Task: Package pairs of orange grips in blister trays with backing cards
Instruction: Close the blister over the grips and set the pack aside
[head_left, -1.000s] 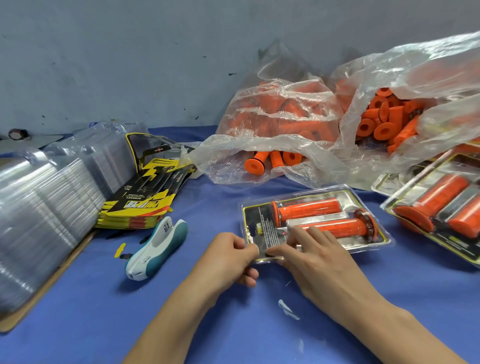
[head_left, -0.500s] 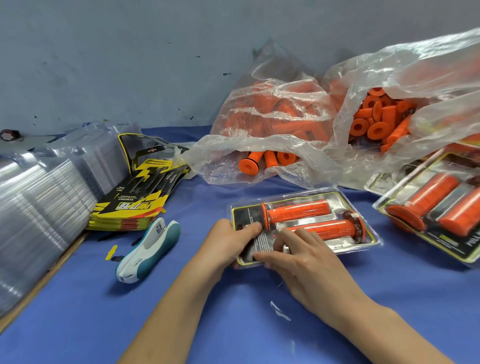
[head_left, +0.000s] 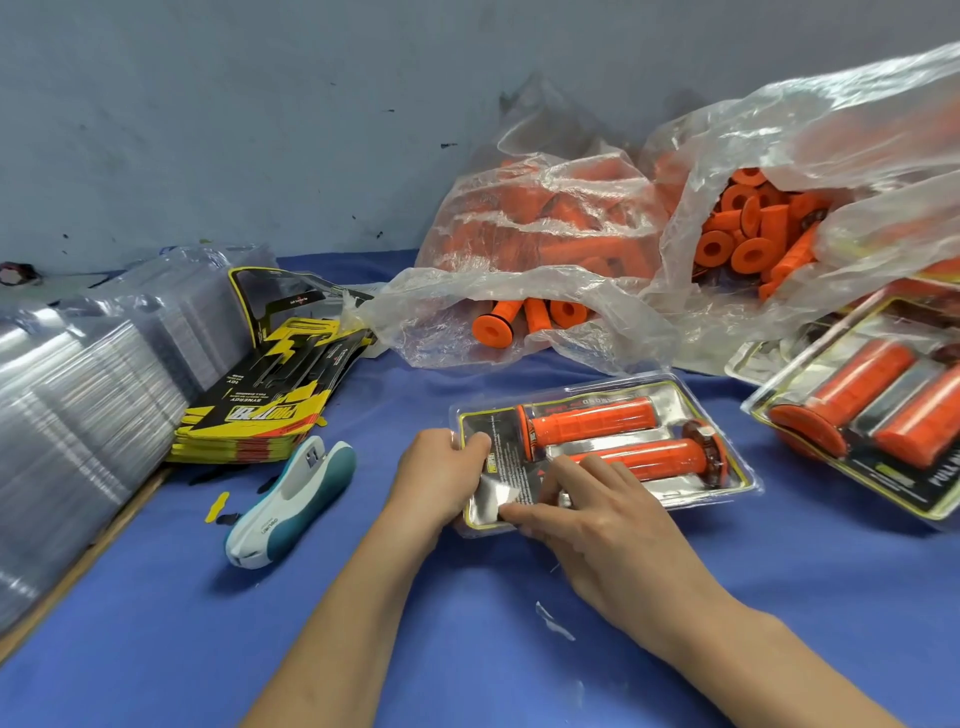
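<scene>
1. Hands meet at the near-left end of a filled blister pack lying flat on the blue table; the pack sits under and just beyond both of them.
2. Left hand grips the pack's left edge, thumb curled over the top and the other fingers hidden beneath, probably to keep the tray from sliding.
3. Right hand lies over the near corner with fingers nearly straight, fingertips pressing the clear plastic flat against the backing card; likely this seats the card and closes that end.
4. Two orange grips lie side by side inside the tray, just beyond the right fingers, already nested in their moulded pockets.
5. Stapler waits left of the left hand, close enough to grab; judging by that, fastening the end comes next.
6. Spare cards and stacked empty trays sit further left, bags of loose grips beyond the pack, and finished packs to its right.
</scene>
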